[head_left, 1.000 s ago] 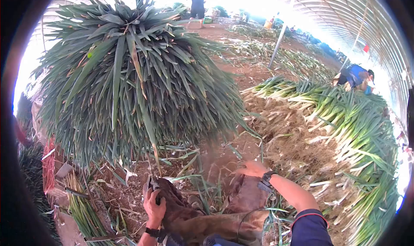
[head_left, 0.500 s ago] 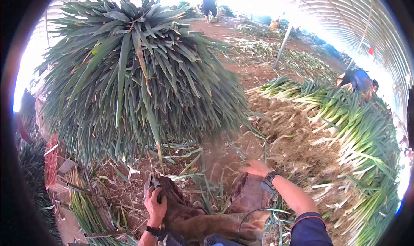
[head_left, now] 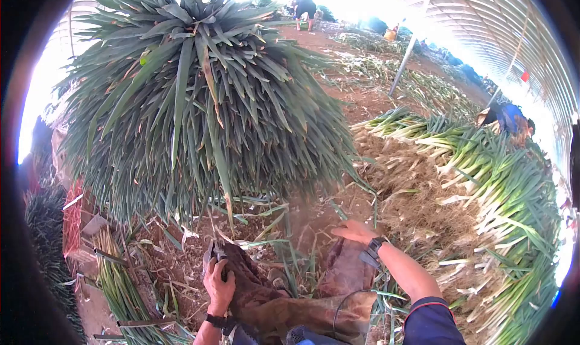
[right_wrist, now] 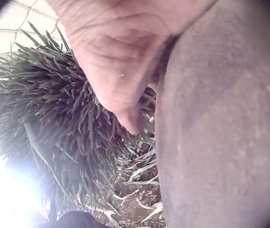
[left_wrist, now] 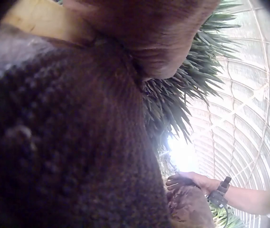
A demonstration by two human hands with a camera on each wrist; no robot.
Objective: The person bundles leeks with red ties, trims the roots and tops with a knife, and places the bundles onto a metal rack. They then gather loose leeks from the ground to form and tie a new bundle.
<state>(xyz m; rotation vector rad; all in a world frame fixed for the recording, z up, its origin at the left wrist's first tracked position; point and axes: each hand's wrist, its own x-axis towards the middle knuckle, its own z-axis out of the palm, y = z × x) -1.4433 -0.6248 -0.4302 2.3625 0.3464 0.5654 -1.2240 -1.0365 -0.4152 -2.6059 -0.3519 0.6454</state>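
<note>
My left hand (head_left: 219, 284) rests over the left knee of my brown, soiled leg covering (head_left: 260, 284), thumb apart from the fingers. A small dark patch shows between thumb and fingers; I cannot tell what it is. My right hand (head_left: 355, 231) lies on the other knee, its fingers stretched forward. In the right wrist view the right hand (right_wrist: 120, 66) leans on the covering, with its thumb pointing down. Before me rises a big heap of leafy green stalks (head_left: 199, 115), tips outward, just beyond the left hand.
Pulled green onions (head_left: 477, 164) with white stems and matted roots (head_left: 411, 188) curve along the right. A smaller stalk bundle (head_left: 124, 284) stands at lower left beside red netting (head_left: 72, 218). A slanted pole (head_left: 412, 40) and two people (head_left: 304, 11) (head_left: 510, 118) are farther off.
The scene has shifted slightly rightward in the head view. The far person has bent down. Both my hands have stayed on the knees.
</note>
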